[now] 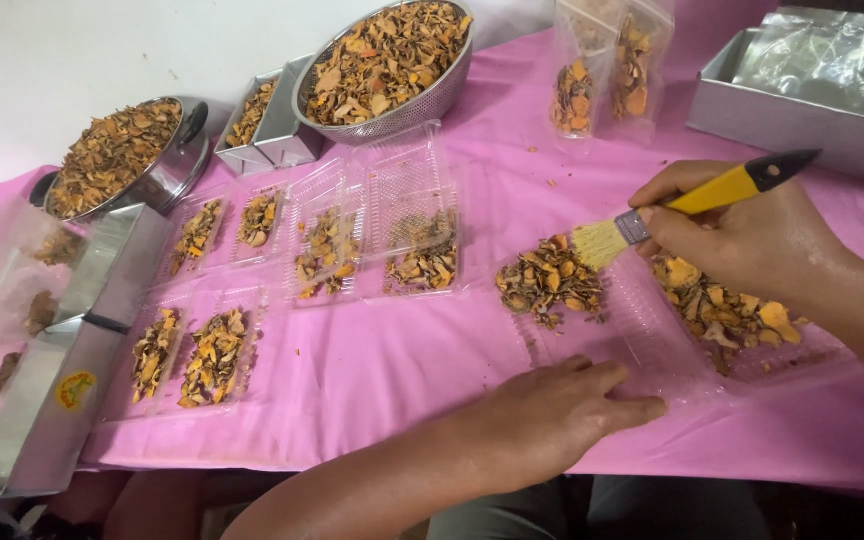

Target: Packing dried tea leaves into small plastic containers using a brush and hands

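Right hand (752,235) closed around the yellow handle of a small brush (692,202), fingers pinching it near the metal ferrule; black handle tip pointing far-right, pale bristles angled down-left. Bristles touching the right edge of a pile of dried orange-brown slices (550,280), lying in the left compartment of a clear plastic tray (642,345). Right compartment of the same tray holding a second heap of slices (727,310), partly hidden under the right hand.

Left hand (557,405) laid flat, palm down, fingers together and stretched rightward, pressing on the near edge of the clear tray; nothing held in it.

All set on a pink tablecloth (392,370). To the left, more filled clear trays (372,240) in two rows (contents same kind of slices). Far centre, a metal colander (392,60) heaped with slices; far left, a steel pot (127,155) likewise full, and a small rectangular steel tin (267,120) between them. Far right, two clear pouches (602,75) standing with slices inside, beside a large steel tray (802,110) lined with plastic film. Near left, a long steel box (52,400).
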